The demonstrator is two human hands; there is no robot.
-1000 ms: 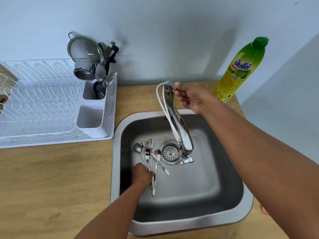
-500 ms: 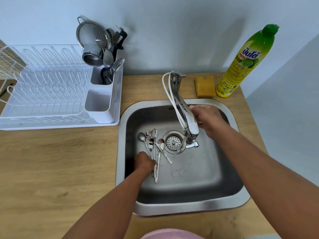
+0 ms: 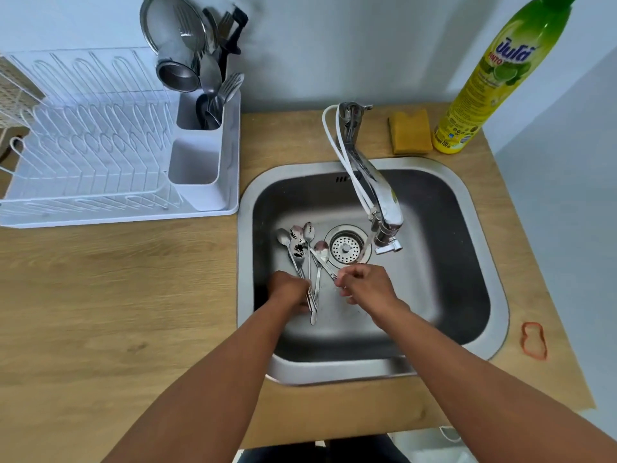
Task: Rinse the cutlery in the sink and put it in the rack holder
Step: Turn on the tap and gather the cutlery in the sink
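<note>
Several dirty spoons [image 3: 302,248] lie fanned on the floor of the steel sink [image 3: 467,208], left of the drain [image 3: 346,244]. My left hand [image 3: 289,290] is closed around their handles at the near end. My right hand [image 3: 365,285] is just right of it, fingertips pinching the handle end of one small spoon [image 3: 322,250]. Water runs from the tap [image 3: 384,202] onto the drain edge. The white rack holder [image 3: 197,168] stands on the dish rack's right side; its back compartment holds clean cutlery [image 3: 213,88], its front one looks empty.
A white dish rack [image 3: 83,145] sits on the wooden counter left of the sink. A yellow sponge [image 3: 410,132] and a green detergent bottle [image 3: 494,85] stand behind the sink on the right. A red rubber band [image 3: 533,340] lies on the counter's right edge.
My right hand left the tap lever, passed down over the spout and now reaches the spoon handles beside my left hand. Water started running. The camera tilted down.
</note>
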